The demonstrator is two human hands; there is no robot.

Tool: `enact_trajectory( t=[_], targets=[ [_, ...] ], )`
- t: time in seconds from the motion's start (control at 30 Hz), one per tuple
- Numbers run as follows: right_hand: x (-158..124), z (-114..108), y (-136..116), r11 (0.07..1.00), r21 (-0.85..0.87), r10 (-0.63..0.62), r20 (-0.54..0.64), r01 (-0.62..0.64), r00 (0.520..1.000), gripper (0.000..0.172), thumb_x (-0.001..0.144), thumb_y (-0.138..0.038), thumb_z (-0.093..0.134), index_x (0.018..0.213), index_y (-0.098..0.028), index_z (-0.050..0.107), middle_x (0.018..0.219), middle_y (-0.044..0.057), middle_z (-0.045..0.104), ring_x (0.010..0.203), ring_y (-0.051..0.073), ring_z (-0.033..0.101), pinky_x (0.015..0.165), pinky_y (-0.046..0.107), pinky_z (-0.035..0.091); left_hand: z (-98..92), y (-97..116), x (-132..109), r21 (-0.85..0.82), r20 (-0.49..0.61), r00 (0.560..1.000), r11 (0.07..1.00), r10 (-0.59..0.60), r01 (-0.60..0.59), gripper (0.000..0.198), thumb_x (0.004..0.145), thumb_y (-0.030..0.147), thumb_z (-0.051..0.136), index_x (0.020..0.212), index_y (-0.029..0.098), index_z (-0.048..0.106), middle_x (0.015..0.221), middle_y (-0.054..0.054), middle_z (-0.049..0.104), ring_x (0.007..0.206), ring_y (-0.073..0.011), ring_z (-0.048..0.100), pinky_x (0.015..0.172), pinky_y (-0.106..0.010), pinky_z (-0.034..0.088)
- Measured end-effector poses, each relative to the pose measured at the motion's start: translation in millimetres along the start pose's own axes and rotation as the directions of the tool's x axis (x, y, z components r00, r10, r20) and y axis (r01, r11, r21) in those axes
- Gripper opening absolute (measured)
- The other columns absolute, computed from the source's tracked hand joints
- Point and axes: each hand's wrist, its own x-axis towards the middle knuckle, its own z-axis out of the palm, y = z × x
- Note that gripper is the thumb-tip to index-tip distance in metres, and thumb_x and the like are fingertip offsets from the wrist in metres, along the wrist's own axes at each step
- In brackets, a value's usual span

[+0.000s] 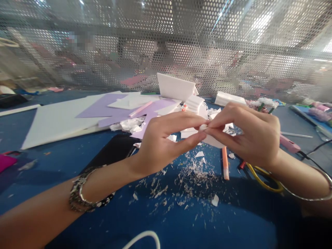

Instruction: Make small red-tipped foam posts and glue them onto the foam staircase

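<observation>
Between the fingertips of both hands is a small white piece (203,127), perhaps foam; most of it is covered by the fingers. My left hand (166,138) pinches it from the left, thumb below and fingers above. From the right, my right hand (246,133) pinches the same piece. Under the hands, white shavings (195,174) are scattered over the blue table (124,221). An orange cutter or pen (225,164) lies just below my right hand. Behind the fingers sit white foam blocks (194,103) and crumpled white scraps.
White sheets (59,116) and purple sheets (103,105) are stacked at the left back. A black flat object (111,154) lies by my left wrist. Yellow-handled scissors or pliers (261,180) and a pink corded tool (289,143) are at right. Perforated metal (186,41) stands behind.
</observation>
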Motion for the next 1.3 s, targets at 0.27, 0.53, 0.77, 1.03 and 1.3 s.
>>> enact_trajectory(
  t=[0.27,0.53,0.77,1.03,1.3],
  targets=[
    [1,-3,-1,0.994,0.019,0.107,0.051,-0.108,0.993,0.009,0.083,-0.02,0.056,0.074,-0.02,0.055,0.063,-0.003,0.061,0.056,0.007,0.056,0.052,0.019,0.048,-6.3,-2,2,0.016,0.061,0.997,0.999,-0.041,0.041,0.015,0.079,0.025,0.062,0.092,0.029,0.07,0.09,0.002,0.072,0.084,-0.0154,0.065,0.076,-0.026,0.05],
    [-1,-1,1,0.975,0.13,0.173,0.044,-0.178,0.984,0.012,0.078,-0.023,0.062,0.088,-0.022,0.054,0.073,-0.003,0.064,0.064,0.01,0.062,0.059,0.021,0.052,0.1,0,6,-0.136,0.032,0.928,0.919,-0.37,0.371,0.01,0.077,0.027,0.064,0.08,0.02,0.071,0.078,0.002,0.072,0.071,-0.0116,0.064,0.058,-0.016,0.05],
    [3,-7,-1,0.996,0.074,0.034,0.15,-0.045,0.988,0.009,0.083,-0.015,0.055,0.091,-0.019,0.059,0.084,0.002,0.066,0.076,0.01,0.06,0.068,0.023,0.05,0.0,-3,8,-0.149,0.05,0.911,0.899,-0.409,0.412,0.012,0.075,0.029,0.065,0.077,0.019,0.072,0.073,0.001,0.07,0.066,-0.011,0.063,0.055,-0.017,0.049],
    [-1,-8,5,0.985,-0.101,-0.118,0.171,0.137,0.978,0.012,0.083,-0.013,0.056,0.095,-0.013,0.06,0.087,0.005,0.064,0.081,0.011,0.059,0.073,0.025,0.051,1.0,-11,5,-0.192,0.09,0.929,0.909,-0.359,0.37,0.017,0.077,0.031,0.063,0.088,0.021,0.071,0.084,-0.001,0.072,0.074,-0.0126,0.066,0.061,-0.018,0.052],
    [-1,-9,4,0.942,-0.249,-0.165,0.235,0.223,0.958,0.008,0.085,-0.013,0.051,0.082,-0.012,0.058,0.079,0.005,0.063,0.08,0.015,0.058,0.069,0.03,0.052,1.2,-11,7,-0.214,0.132,0.909,0.884,-0.395,0.415,0.013,0.075,0.025,0.065,0.085,0.018,0.072,0.086,-0.001,0.073,0.077,-0.0136,0.067,0.065,-0.018,0.054]
  ],
)
